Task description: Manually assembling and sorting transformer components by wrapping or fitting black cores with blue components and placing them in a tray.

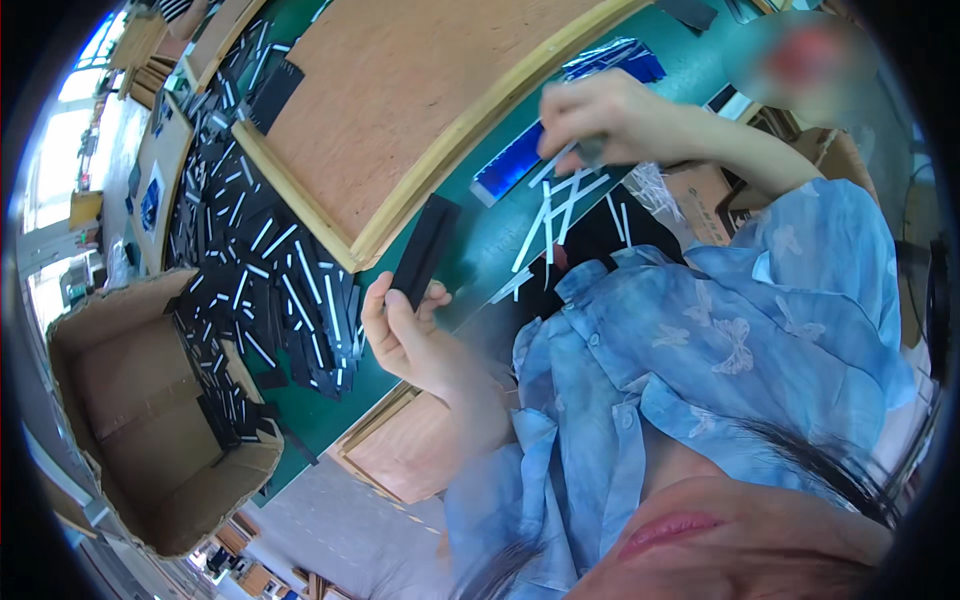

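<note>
My left hand [408,335] grips a flat black rectangular piece [424,250] between thumb and fingers and holds it up at the table's near edge. My right hand [605,118] is closed, fingertips together, above a loose heap of thin white strips [565,205]. A strip end lies close to those fingertips, but whether they pinch it is unclear. A small greyish thing [591,152] shows by the right fingers; its kind cannot be made out. Beside this hand lies a long shiny blue packet [508,165].
A wood-framed board [390,110] covers much of the green table [320,420]. Left of it spreads a large pile of black pieces with white strips [250,250]. An open cardboard box [150,400] stands at the left. Another blue shiny packet [620,60] lies farther back.
</note>
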Motion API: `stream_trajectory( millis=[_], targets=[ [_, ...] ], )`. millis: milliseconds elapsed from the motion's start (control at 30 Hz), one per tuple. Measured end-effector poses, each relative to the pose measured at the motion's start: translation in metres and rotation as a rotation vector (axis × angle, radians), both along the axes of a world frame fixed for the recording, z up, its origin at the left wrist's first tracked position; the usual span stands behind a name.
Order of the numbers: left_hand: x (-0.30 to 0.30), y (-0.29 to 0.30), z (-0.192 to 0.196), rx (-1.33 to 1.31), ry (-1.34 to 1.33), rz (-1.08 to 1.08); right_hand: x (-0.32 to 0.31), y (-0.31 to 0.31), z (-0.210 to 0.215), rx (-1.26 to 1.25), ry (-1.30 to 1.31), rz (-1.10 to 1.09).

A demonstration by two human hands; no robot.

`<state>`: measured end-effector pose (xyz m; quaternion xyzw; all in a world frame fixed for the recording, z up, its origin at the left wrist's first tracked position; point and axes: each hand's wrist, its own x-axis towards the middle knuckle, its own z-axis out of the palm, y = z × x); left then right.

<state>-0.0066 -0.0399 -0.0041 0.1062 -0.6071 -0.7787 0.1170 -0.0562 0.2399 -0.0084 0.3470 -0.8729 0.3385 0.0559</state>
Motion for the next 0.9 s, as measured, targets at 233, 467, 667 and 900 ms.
stream_trajectory(
  millis=[233,467,667,900],
  targets=[
    [0.001,0.007,0.001,-0.047,-0.013,0.001,-0.01,0.009,-0.009,0.066,0.001,-0.127],
    [0.0,0.011,0.001,-0.066,-0.034,0.025,-0.011,0.007,-0.009,0.042,0.024,-0.139],
    [-0.004,0.003,-0.009,-0.051,-0.065,0.031,-0.001,0.004,0.008,0.082,0.173,-0.09],
    [-0.008,0.019,-0.013,0.135,-0.132,-0.266,0.008,-0.021,0.026,-0.108,0.267,0.077]
  ],
)
